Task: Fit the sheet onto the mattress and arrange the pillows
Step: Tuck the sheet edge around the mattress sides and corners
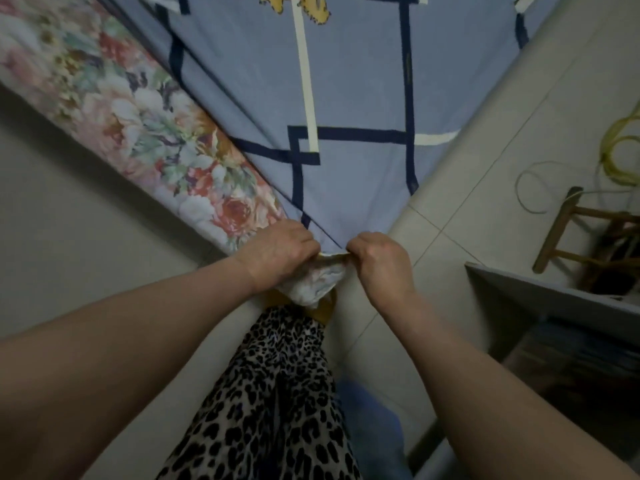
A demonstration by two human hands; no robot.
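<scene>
head view: both hands at the near mattress [145,133] corner, left hand [277,252] and right hand [379,259] each pinching the blue sheet [353,81] hem. top looks covered, left side bare; no pillows in view.

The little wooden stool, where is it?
In the head view, the small brown wooden stool stands on the pale tiled floor at the right, past the blue patterned sheet, beside the yellow cord.
</scene>
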